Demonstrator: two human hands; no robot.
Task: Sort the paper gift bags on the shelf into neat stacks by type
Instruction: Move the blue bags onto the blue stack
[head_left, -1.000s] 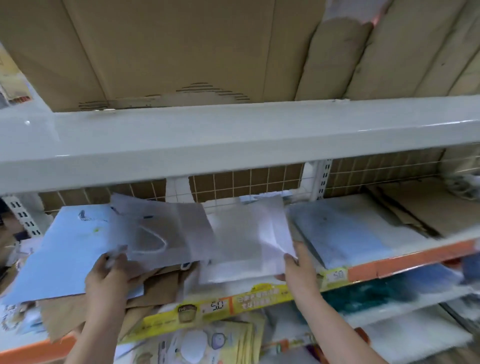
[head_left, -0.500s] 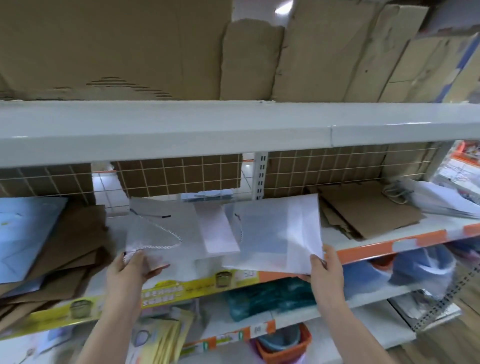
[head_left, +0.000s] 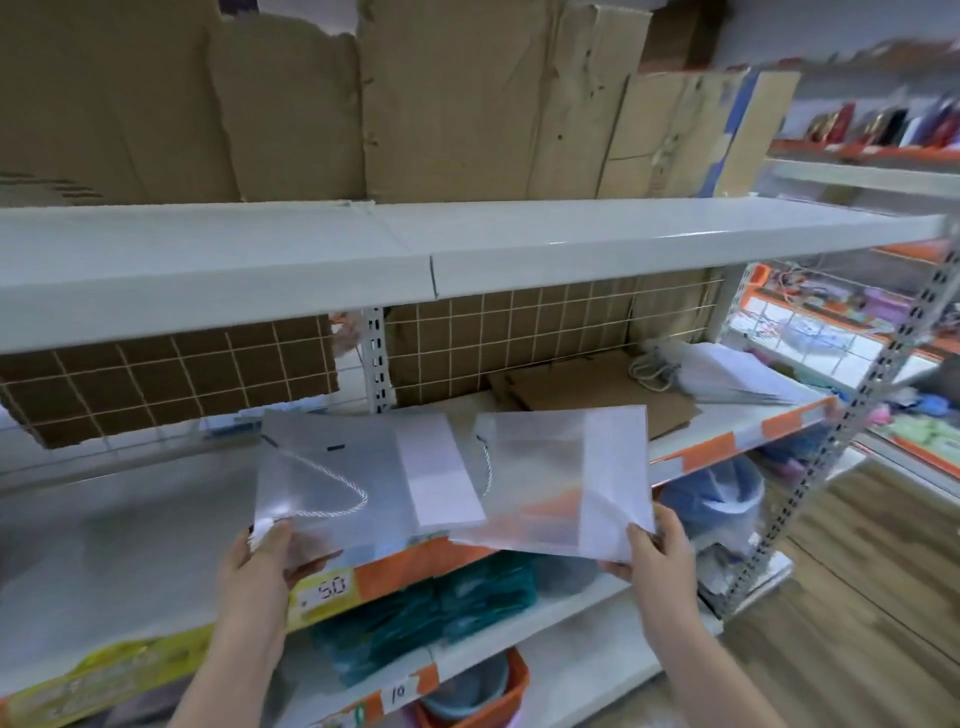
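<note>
My left hand (head_left: 260, 556) pinches one white gift bag (head_left: 358, 478) by its near-left corner, my right hand (head_left: 657, 551) pinches another (head_left: 561, 478) by its near-right corner, both flat above the shelf (head_left: 130, 525) front edge.

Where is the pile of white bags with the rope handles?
In the head view, the pile of white bags lies at the right end of the middle shelf, right of the flat brown bags.

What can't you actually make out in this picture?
- Head view: left hand's fingers, hidden under its translucent bag.
- Right hand's fingers, behind its translucent bag.
- Price label: first digit blurred.
- Teal items below: too blurred to identify.
</note>
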